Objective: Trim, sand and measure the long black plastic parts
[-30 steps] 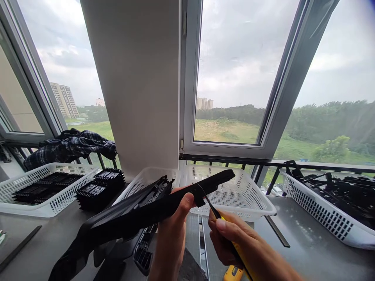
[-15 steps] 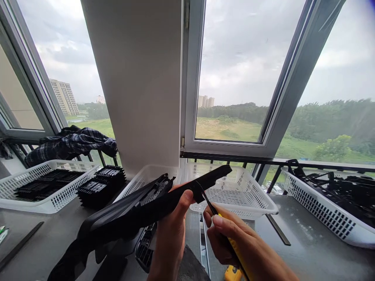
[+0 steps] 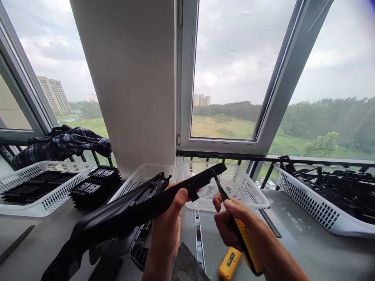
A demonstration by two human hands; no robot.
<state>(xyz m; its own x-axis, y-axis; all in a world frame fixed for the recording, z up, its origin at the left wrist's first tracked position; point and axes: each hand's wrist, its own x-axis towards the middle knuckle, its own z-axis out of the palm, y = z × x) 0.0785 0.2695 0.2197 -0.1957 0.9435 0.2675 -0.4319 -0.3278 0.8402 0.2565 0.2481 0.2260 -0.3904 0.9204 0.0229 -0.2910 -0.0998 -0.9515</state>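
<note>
My left hand (image 3: 170, 222) is closed around a long black plastic trim part (image 3: 140, 208), with the thumb on top. The part slants up to the right, its narrow end in front of a white basket. In my right hand (image 3: 243, 222) is a yellow-and-black deburring tool (image 3: 241, 232), its thin hooked tip at the part's edge near the narrow end. The wide end of the part reaches down to the lower left.
White baskets (image 3: 258, 201) line the back of the grey table (image 3: 301, 253); the right one (image 3: 310, 207) holds black parts. A stack of black grids (image 3: 96, 185) stands left. More black parts lie beneath my left arm. A yellow device (image 3: 230, 263) sits below my right hand.
The deburring tool's tip has moved along the part's edge, up and right, from beside my left thumb to near the narrow end. The view has shifted slightly, showing more of the yellow device.
</note>
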